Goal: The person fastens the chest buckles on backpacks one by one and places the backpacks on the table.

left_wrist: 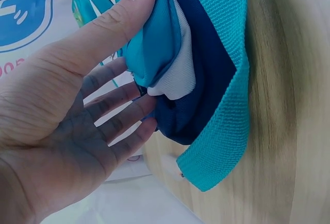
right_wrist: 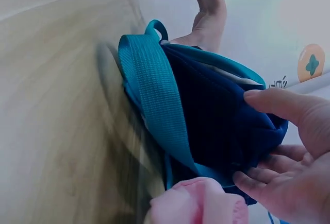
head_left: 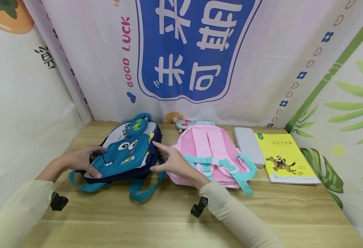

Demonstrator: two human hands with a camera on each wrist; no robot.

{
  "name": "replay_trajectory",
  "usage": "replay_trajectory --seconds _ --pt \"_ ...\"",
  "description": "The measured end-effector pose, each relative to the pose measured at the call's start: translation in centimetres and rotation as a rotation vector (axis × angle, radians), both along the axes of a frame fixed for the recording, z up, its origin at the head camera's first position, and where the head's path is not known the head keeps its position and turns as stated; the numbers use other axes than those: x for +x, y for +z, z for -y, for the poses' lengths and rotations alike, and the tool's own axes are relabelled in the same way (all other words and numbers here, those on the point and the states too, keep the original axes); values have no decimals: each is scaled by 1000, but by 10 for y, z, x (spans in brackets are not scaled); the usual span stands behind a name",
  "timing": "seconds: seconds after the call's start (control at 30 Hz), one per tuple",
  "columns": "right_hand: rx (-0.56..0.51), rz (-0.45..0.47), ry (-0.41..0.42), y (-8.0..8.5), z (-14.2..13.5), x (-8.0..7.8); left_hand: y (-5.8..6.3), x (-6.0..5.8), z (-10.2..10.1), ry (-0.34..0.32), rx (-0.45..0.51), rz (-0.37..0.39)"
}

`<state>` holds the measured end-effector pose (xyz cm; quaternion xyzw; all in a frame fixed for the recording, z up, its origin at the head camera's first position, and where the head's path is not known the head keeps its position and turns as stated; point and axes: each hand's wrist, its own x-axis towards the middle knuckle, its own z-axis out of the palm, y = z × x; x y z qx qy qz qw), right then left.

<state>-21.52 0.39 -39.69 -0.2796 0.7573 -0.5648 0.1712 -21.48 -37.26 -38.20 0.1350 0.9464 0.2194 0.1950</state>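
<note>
A navy and teal backpack (head_left: 124,156) with a cartoon dinosaur face lies front side up on the table's left half. At its left side is my left hand (head_left: 79,159). In the left wrist view that hand's thumb (left_wrist: 129,7) reaches over the teal front pocket, with the spread fingers beside the bag's edge. My right hand (head_left: 177,164) is at the backpack's right side. Its fingers (right_wrist: 258,180) touch the navy side panel in the right wrist view, thumb apart from them. Teal straps (head_left: 148,191) trail onto the wood in front.
A pink backpack (head_left: 210,146) with mint straps lies straps up, right of the dinosaur one, close by my right forearm. Farther right are a pale grey case (head_left: 249,146) and a yellow book (head_left: 286,158). A printed cloth (head_left: 107,69) hangs behind the wooden table (head_left: 169,224).
</note>
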Motion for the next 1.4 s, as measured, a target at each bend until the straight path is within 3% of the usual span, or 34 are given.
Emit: replay_trajectory --seconds 0.23,0.47,0.67,0.97,1.2,1.4 --pt "68 -145 59 19 4 -4 -2 2 1 0 4 -11" --pt "184 -239 39 38 9 -9 -4 4 -1 -17 53 -13" --pt "142 -239 86 48 7 -17 -2 6 -5 9 88 38" --pt "18 -154 137 58 6 -23 0 8 -10 8 151 78" --pt "61 -271 94 70 5 -25 -3 10 -19 2 218 110" --pt "53 -286 96 81 4 -28 -6 13 -28 13 263 106"
